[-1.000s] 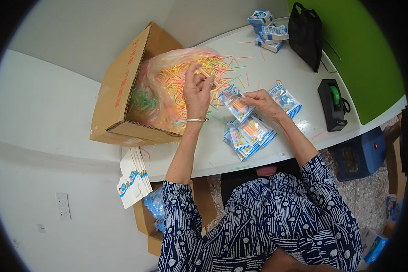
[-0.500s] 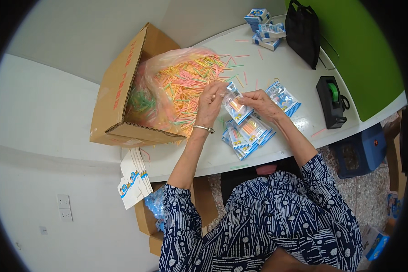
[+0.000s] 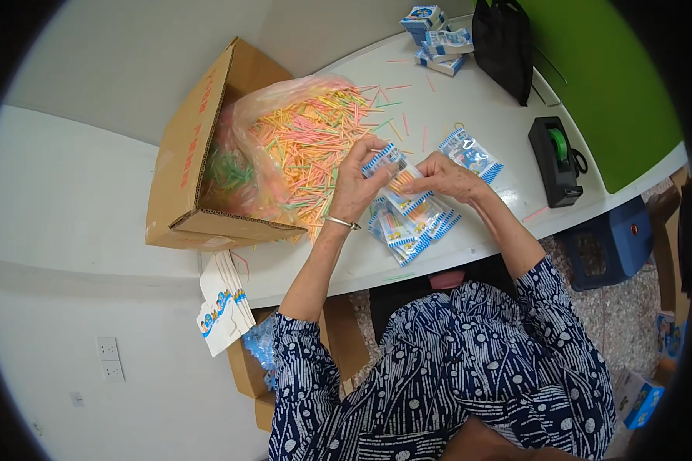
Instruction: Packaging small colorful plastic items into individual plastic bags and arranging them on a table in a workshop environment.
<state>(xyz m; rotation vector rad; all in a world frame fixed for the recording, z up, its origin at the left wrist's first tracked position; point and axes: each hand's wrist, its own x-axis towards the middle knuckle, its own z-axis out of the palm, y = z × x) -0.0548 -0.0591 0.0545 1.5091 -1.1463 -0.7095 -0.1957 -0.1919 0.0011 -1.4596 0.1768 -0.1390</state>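
Observation:
A small clear plastic packet [image 3: 414, 198] with blue striped ends is held between both hands above the table, with orange-yellow sticks visible inside. My left hand [image 3: 354, 184] is closed on its upper left side, thumb across the front. My right hand [image 3: 447, 178] pinches its right side, fingers curled. Just below lies a pile of similar packets [image 3: 415, 244] holding pastel sticks. To the left, a heap of thin pink, yellow, orange and green sticks [image 3: 307, 142] spills from a plastic-lined cardboard box [image 3: 178, 154] lying on its side.
More blue-and-white packets [image 3: 473, 156] lie beyond my right hand. A black tape dispenser [image 3: 555, 165] stands at the right, with a black bag [image 3: 502, 54] and small blue-white boxes [image 3: 442, 48] farther back. Folded white cartons [image 3: 224, 307] stick out at the table's near left edge.
My left hand has shifted from pinching the packet's top end to gripping its side, its thumb now across the front. The packet has turned slightly, and the view has moved a little.

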